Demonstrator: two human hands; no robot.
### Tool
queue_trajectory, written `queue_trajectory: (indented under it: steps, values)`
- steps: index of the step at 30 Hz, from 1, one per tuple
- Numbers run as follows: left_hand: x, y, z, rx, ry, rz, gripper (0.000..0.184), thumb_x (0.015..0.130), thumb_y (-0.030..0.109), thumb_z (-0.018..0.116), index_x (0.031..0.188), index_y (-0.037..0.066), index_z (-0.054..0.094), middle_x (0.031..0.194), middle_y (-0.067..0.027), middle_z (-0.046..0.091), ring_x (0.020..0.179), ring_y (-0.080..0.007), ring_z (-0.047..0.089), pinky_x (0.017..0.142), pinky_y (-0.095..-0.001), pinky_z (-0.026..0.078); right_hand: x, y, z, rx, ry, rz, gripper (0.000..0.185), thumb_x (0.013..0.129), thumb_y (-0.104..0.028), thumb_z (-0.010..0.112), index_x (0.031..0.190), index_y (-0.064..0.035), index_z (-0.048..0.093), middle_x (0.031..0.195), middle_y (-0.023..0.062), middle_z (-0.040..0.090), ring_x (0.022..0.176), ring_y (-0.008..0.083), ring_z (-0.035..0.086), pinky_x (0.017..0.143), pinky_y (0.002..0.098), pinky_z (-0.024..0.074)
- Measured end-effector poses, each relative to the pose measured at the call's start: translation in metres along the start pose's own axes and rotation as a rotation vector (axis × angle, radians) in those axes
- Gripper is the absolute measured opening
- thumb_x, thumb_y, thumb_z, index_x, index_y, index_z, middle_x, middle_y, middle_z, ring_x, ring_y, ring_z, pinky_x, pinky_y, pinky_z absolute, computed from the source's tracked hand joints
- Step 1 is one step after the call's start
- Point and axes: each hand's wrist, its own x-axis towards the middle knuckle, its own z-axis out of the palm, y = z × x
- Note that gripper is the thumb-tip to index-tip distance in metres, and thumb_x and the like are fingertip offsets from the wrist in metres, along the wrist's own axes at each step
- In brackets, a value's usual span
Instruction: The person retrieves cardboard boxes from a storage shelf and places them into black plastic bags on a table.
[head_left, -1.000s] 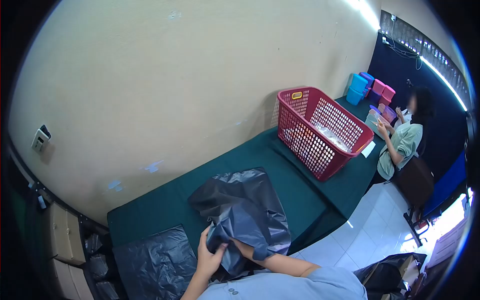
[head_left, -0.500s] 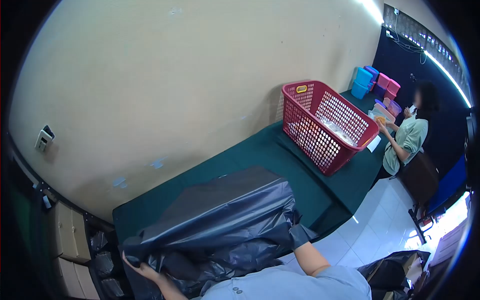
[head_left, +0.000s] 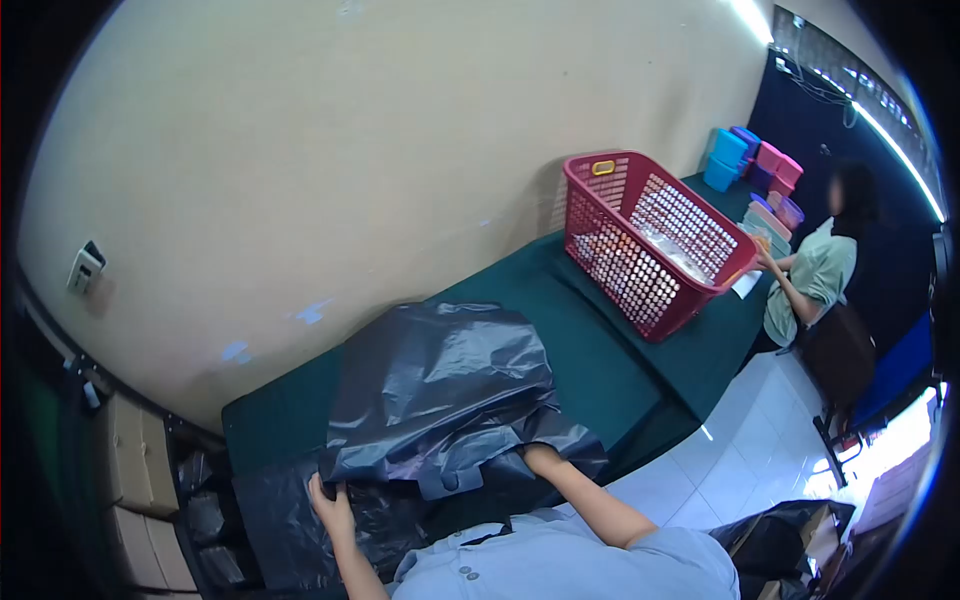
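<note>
A large black plastic bag (head_left: 440,370) lies puffed up over the dark green cloth in front of me. My left hand (head_left: 330,503) is closed on the bag's near left edge, its thumb and fingers curled there. On the other side, my right hand (head_left: 543,459) reaches under the near right edge of the plastic. Its fingers are hidden by the bag, so their grip does not show. More black plastic (head_left: 290,520) hangs over the table's front beside my left forearm.
A maroon laundry basket (head_left: 650,300) holding clear-wrapped items stands farther right on the green-covered table (head_left: 590,370). Beyond it are stacked plastic tubs (head_left: 725,160) and a person (head_left: 825,265). Cardboard boxes (head_left: 140,460) stand at left; another black bag (head_left: 765,545) sits behind at right.
The bag has ballooned and shifted toward the wall, its long fold gone. My left hand has moved right along with its edge; my right hand has slid under the plastic.
</note>
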Motion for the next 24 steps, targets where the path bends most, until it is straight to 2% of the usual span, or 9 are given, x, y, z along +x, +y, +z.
queue_trajectory:
  steps: [3,7,9,13,17,19,20,21,24]
  values:
    - [-0.001,-0.012,-0.001,0.083,0.004,-0.043,0.033,0.079,0.004,0.063,0.109,-0.004,0.051,0.106,-0.0123,0.055,0.096,-0.0189,0.054,0.085,-0.0293,0.040,-0.006,-0.004,0.016,0.003,0.225,-0.155,0.037,0.086,-0.031,0.046,0.084,0.0016,0.063,0.086,0.0258,0.061,0.080,0.0408,0.059,0.074,0.0474,0.0450]
    - [0.002,0.000,-0.013,-0.021,-0.123,-0.237,0.031,0.080,0.000,0.061,0.109,-0.004,0.051,0.111,-0.0123,0.054,0.098,-0.0170,0.053,0.086,-0.0283,0.040,-0.025,-0.031,-0.005,-0.099,0.135,-0.162,0.032,0.083,-0.027,0.051,0.084,0.0025,0.063,0.086,0.0257,0.061,0.078,0.0405,0.059,0.073,0.0466,0.0457]
    - [0.002,-0.008,-0.009,-0.187,-0.067,-0.170,0.030,0.080,-0.001,0.059,0.109,-0.004,0.051,0.109,-0.0119,0.055,0.099,-0.0167,0.053,0.087,-0.0278,0.039,-0.031,-0.043,-0.013,-0.036,0.171,-0.145,0.027,0.081,-0.022,0.055,0.080,0.0043,0.063,0.083,0.0262,0.061,0.076,0.0406,0.060,0.071,0.0463,0.0457]
    - [0.001,0.005,-0.014,-0.230,-0.039,-0.160,0.029,0.082,-0.005,0.054,0.111,-0.003,0.051,0.105,-0.0105,0.058,0.100,-0.0166,0.053,0.090,-0.0274,0.038,-0.031,-0.062,-0.034,0.070,0.389,-0.124,0.032,0.081,-0.020,0.056,0.098,0.0072,0.056,0.095,0.0292,0.058,0.088,0.0428,0.056,0.078,0.0472,0.0434]
    - [0.009,0.006,-0.032,-0.181,-0.318,-0.120,0.030,0.081,-0.006,0.055,0.110,-0.002,0.054,0.101,-0.0093,0.060,0.095,-0.0155,0.055,0.086,-0.0266,0.042,-0.028,-0.067,-0.053,0.268,0.687,-0.227,0.059,0.088,-0.023,0.054,0.132,0.0057,0.026,0.128,0.0309,0.036,0.118,0.0447,0.038,0.101,0.0427,0.0301]
    - [0.010,0.033,-0.043,-0.268,-0.413,-0.122,0.029,0.080,-0.006,0.056,0.108,-0.003,0.056,0.095,-0.0059,0.061,0.088,-0.0122,0.056,0.079,-0.0238,0.044,-0.039,-0.086,-0.080,0.462,0.613,-0.103,0.065,0.088,-0.023,0.054,0.134,0.0045,0.018,0.129,0.0316,0.035,0.119,0.0443,0.038,0.100,0.0420,0.0319]
    - [0.013,0.029,-0.049,-0.291,-0.497,-0.165,0.028,0.079,-0.006,0.056,0.107,-0.002,0.057,0.092,-0.0040,0.061,0.085,-0.0103,0.056,0.076,-0.0225,0.044,-0.025,-0.071,-0.079,0.252,0.793,-0.197,0.070,0.086,-0.027,0.057,0.135,0.0027,0.016,0.128,0.0316,0.037,0.116,0.0443,0.042,0.096,0.0432,0.0364]
    - [0.016,0.029,-0.056,-0.314,-0.580,-0.208,0.026,0.079,-0.006,0.057,0.105,-0.002,0.058,0.089,-0.0021,0.062,0.082,-0.0083,0.055,0.074,-0.0212,0.044,-0.029,-0.077,-0.090,0.188,0.710,0.058,0.073,0.082,-0.033,0.061,0.133,0.0020,0.022,0.123,0.0316,0.042,0.109,0.0463,0.047,0.091,0.0453,0.0399]
    - [0.026,0.026,-0.078,-0.137,-0.814,-0.273,0.013,0.083,0.003,0.058,0.094,-0.002,0.063,0.078,0.0037,0.058,0.073,-0.0048,0.048,0.065,-0.0207,0.041,-0.016,-0.068,-0.104,0.082,0.784,0.056,0.077,0.077,-0.038,0.065,0.131,0.0005,0.026,0.121,0.0295,0.046,0.104,0.0464,0.049,0.088,0.0466,0.0416]
